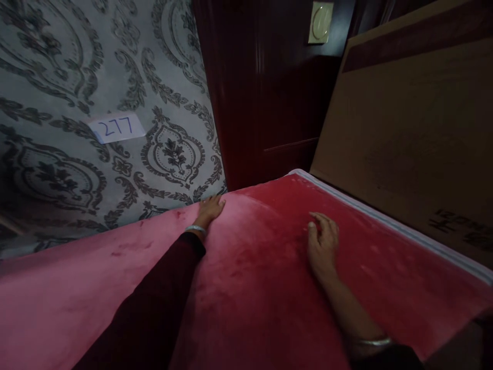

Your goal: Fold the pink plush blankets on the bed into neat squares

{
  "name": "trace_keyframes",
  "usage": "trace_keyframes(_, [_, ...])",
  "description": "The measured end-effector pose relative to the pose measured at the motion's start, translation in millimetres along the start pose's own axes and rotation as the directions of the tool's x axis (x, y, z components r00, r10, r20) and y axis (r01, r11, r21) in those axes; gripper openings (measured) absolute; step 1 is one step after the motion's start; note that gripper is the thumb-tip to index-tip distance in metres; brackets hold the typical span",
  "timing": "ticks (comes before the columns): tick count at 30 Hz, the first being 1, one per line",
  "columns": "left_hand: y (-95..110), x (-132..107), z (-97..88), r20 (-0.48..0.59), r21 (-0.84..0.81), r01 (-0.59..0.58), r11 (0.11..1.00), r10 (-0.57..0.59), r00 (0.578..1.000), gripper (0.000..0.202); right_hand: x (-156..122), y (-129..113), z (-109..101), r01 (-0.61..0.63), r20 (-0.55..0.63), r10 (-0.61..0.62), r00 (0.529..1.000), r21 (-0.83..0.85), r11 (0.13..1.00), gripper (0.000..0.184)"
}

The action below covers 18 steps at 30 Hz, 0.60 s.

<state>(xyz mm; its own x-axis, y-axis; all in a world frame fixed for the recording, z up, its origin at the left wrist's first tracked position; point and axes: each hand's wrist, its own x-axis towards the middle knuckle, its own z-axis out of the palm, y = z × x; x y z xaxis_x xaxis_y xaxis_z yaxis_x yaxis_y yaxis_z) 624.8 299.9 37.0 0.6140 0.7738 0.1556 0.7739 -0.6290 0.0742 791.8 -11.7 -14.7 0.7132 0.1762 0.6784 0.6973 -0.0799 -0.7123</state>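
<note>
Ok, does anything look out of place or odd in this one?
The paper slip reading 277 looks odd, slightly askew on the patterned wall. Darker patches mottle the red cloth; stains or brushed pile, I can't tell.

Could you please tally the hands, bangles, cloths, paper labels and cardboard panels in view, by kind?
Hands: 2 (left hand, right hand)
Bangles: 2 (left bangle, right bangle)
Cloths: 1 (red cloth)
Paper labels: 1 (label marked 277)
Cardboard panels: 1 (brown panel)
Total: 7

Dim light, soft detail, murky shadows.
</note>
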Motion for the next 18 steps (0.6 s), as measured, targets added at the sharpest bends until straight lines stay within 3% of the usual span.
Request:
trace_keyframes(4, [-2.3, -9.7, -1.3, -0.062, 0.038, 0.078, 0.996, -0.076, 0.995, 0.040, 1.6, -1.3, -0.3, -0.005, -0.022, 0.005, 1.000, 0.000, 1.000, 0.038])
trace_keyframes(7, [9.4, -14.8, -9.9, -0.101, 0.042, 0.045, 0.998, -0.041, 0.994, 0.037, 3.4, -1.2, -0.9, -0.012, -0.048, 0.013, 0.999, 0.001, 1.000, 0.037])
trace_keyframes(10, [40.3, -22.2, -18.8, -0.088, 0.009, -0.150, 0.989, 0.150, 0.985, 0.042, 5.4, -1.3, -1.8, -0.022, -0.079, 0.024, 0.997, 0.019, 1.000, 0.036])
trace_keyframes(12, [74.7, -34.8, -18.8, -0.041, -0.046, -0.366, 0.929, 0.364, 0.930, 0.040, 6.6, -2.3, -2.8, -0.028, -0.104, 0.032, 0.994, 0.040, 0.999, 0.035])
trace_keyframes(13, [94.6, -44.1, -16.3, -0.014, -0.082, -0.480, 0.874, 0.480, 0.877, 0.038, 7.1, -3.2, -3.6, -0.033, -0.117, 0.038, 0.992, 0.049, 0.998, 0.035])
trace_keyframes(14, [115.1, -54.7, -12.1, 0.012, -0.133, -0.613, 0.779, 0.620, 0.785, 0.037, 7.5, -4.4, -4.5, -0.037, -0.129, 0.045, 0.991, 0.058, 0.998, 0.035])
trace_keyframes(16, [152.8, -76.4, 0.1, 0.035, -0.220, -0.807, 0.548, 0.831, 0.555, 0.042, 8.1, -7.1, -6.5, -0.048, -0.154, 0.058, 0.986, 0.071, 0.996, 0.035])
trace_keyframes(17, [168.2, -84.9, 7.0, 0.027, -0.259, -0.877, 0.406, 0.910, 0.413, 0.047, 8.2, -8.5, -7.4, -0.050, -0.165, 0.063, 0.984, 0.077, 0.996, 0.035])
trace_keyframes(18, [180.4, -90.3, 13.7, 0.021, -0.286, -0.908, 0.307, 0.949, 0.314, 0.050, 8.2, -9.8, -8.2, -0.050, -0.173, 0.064, 0.983, 0.084, 0.995, 0.035])
